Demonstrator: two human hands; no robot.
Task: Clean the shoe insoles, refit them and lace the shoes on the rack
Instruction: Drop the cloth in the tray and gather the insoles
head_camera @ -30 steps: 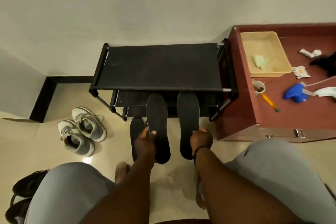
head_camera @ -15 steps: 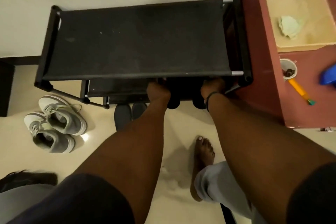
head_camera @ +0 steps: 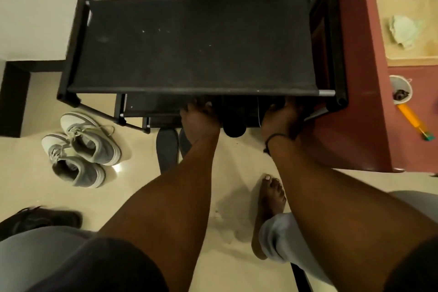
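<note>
Black rack (head_camera: 194, 45) | both hands under top shelf: left hand (head_camera: 199, 121), right hand (head_camera: 279, 118) | grips unclear

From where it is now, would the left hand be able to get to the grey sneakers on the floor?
Probably yes. The left hand is at the rack's lower shelf, and the grey sneakers sit on open floor to its left, with nothing between them. Whether that hand is holding something under the shelf cannot be told.
</note>
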